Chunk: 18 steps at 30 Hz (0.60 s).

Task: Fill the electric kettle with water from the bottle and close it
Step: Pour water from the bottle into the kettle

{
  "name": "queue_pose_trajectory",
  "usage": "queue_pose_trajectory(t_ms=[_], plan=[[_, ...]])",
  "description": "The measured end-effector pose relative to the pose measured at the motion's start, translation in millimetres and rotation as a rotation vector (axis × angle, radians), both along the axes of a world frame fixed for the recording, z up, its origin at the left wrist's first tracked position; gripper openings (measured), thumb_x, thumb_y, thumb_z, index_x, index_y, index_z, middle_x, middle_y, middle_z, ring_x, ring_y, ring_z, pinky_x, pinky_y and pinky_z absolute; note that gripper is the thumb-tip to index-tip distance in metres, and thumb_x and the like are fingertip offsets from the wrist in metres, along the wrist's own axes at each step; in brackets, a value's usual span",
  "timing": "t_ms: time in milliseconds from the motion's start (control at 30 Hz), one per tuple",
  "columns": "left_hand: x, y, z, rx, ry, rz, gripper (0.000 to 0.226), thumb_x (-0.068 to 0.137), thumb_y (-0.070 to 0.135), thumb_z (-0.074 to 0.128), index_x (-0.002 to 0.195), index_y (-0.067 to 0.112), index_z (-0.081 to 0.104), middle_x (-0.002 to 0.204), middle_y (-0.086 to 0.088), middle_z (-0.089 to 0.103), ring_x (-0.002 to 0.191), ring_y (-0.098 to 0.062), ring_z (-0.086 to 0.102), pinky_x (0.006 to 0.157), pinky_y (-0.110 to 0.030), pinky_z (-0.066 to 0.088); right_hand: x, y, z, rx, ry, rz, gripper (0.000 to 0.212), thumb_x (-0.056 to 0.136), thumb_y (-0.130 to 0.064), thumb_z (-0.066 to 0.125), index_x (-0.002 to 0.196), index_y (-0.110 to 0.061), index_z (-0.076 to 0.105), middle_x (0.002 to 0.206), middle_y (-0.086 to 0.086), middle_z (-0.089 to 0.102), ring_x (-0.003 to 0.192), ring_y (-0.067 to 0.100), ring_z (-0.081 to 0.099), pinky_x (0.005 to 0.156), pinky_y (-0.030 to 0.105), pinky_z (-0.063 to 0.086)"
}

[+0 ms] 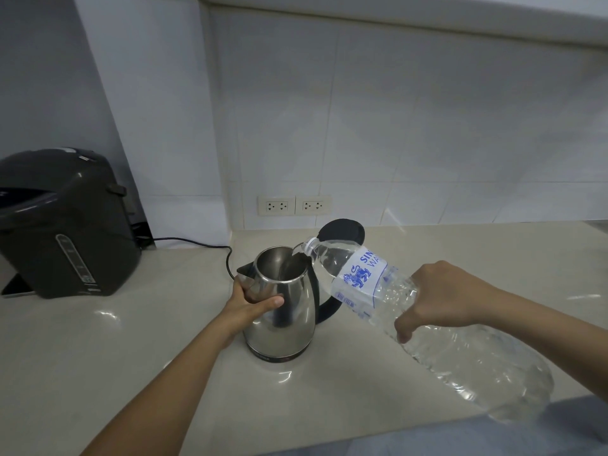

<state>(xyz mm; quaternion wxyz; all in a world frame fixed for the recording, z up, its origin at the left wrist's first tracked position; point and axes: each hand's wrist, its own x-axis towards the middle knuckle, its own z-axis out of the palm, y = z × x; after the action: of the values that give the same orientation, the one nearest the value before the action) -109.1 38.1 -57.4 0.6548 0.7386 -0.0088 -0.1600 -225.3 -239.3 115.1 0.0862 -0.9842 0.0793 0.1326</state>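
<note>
A steel electric kettle [289, 311] stands on the pale counter with its black lid [342, 231] swung up and back. My left hand [246, 301] wraps around the kettle's body just below the spout. My right hand [441, 301] grips a large clear plastic water bottle [362, 281] with a white and blue label. The bottle is tilted, its uncapped neck over the kettle's open mouth, and water runs from it into the kettle. The black kettle handle [324, 311] shows behind the body on the right.
A dark hot-water dispenser [65, 225] stands at the left, its black cord [197, 240] trailing across the counter [131, 340] behind the kettle. Two wall sockets [294, 205] sit in the tiled backsplash. The counter's front edge runs at lower right.
</note>
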Motion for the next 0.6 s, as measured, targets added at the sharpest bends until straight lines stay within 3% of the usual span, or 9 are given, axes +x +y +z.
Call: queue_pose_trajectory(t_ms=[600], plan=[[-0.4,1.4,-1.3,0.034,-0.002,0.002,0.125,0.038,0.054,0.081,0.141,0.028,0.016,0.131,0.003,0.041,0.119,-0.017,0.042,0.094,-0.03,0.036,0.8,7.7,3.0,-0.048,0.019,0.02,0.056,0.032,-0.053,0.081,0.056,-0.015,0.048,0.056,-0.003,0.045,0.053,0.019,0.044,0.05,0.028,0.032]])
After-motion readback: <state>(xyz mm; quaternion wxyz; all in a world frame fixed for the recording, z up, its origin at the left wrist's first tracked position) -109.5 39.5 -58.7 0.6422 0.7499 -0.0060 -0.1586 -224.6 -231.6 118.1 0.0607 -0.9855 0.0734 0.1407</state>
